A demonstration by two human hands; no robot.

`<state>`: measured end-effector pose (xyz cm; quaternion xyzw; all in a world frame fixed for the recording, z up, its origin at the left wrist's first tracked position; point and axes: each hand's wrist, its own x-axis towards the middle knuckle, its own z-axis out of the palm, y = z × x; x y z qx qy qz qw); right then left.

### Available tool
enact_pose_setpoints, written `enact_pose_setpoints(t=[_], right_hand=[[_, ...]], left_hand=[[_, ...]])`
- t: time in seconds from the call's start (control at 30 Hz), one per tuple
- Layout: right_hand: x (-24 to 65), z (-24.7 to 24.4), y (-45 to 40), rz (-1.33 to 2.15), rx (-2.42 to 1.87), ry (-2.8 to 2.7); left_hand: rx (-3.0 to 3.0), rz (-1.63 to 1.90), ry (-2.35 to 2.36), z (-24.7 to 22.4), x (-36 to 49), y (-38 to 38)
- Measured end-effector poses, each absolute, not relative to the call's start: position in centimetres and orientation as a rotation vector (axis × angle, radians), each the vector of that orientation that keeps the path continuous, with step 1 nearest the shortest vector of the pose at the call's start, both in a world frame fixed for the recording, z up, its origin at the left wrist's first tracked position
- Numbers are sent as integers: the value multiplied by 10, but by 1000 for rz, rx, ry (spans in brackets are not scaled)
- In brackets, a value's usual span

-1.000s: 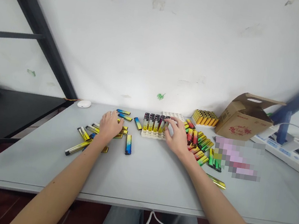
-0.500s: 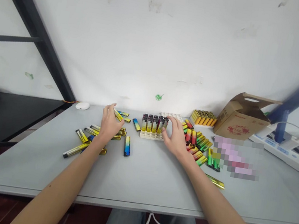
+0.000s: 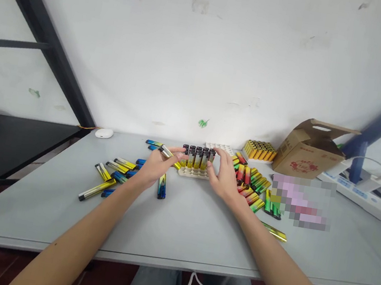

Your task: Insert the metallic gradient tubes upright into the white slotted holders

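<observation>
My left hand (image 3: 156, 166) pinches a yellow and silver lighter (image 3: 166, 151), held tilted just left of a white tray (image 3: 192, 174). Several lighters (image 3: 197, 158) with dark tops stand upright in the tray's rear slots, while the slots along its front show bare. Curled around the tray's right end, my right hand (image 3: 223, 174) has its thumb in front and its fingers behind the end lighters. Loose yellow and blue lighters (image 3: 119, 166) lie to the left. One blue lighter (image 3: 162, 187) lies in front of my left hand.
Red, yellow and green lighters (image 3: 248, 185) are heaped right of my right hand. Behind them stand another white tray (image 3: 219, 147), a block of orange-yellow lighters (image 3: 259, 150) and an open cardboard box (image 3: 309, 154). A power strip (image 3: 363, 191) with cables lies far right; a white case (image 3: 104, 133) sits back left.
My left hand has moved right from the loose pile to the tray's left side, carrying the yellow and silver lighter. My right hand has stayed at the tray's right end.
</observation>
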<state>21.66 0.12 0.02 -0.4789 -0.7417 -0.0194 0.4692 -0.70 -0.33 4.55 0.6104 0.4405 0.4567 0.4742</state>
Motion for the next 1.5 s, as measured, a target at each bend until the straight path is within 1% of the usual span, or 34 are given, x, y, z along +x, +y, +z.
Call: enact_pose_setpoints(t=[0.13,0.3,0.53,0.83,1.27,1.5], right_hand=[[216,0,0,-24,-1170,-1818],[216,-1,0,36,-1170,-1782],[217,-3,3,68,-1185,-1738],[217,-2,3,135,-1193,-1694],[217,-2,4,74,-1160,-1701],[216,0,2,61,-1170,-1707]], left_hand=[[1384,1047,972,43,-3,-6],[1173,873,841,49,-1,-12],[842,790,571,56,-6,-9],[836,926,658,50,1,-6],[799,830,550,41,4,-6],[813,898,560,37,10,-7]])
